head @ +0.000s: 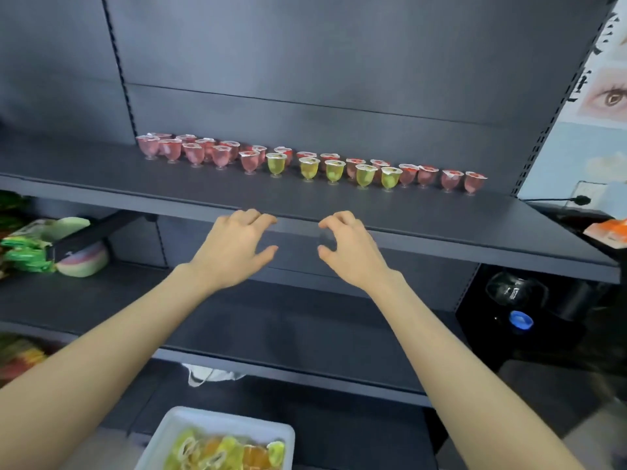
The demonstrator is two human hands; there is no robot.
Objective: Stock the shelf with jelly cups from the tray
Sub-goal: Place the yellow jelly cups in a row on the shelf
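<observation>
Beyond the left hand (234,247) and right hand (354,251), jelly cups (308,168) line the shelf (135,184); both hands hover palm-down, side by side, fingers loosely curled, holding nothing.

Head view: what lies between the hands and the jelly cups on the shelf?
Only bare dark shelf surface, seen in the head view, separates the left hand and right hand from the jelly cups.
</observation>
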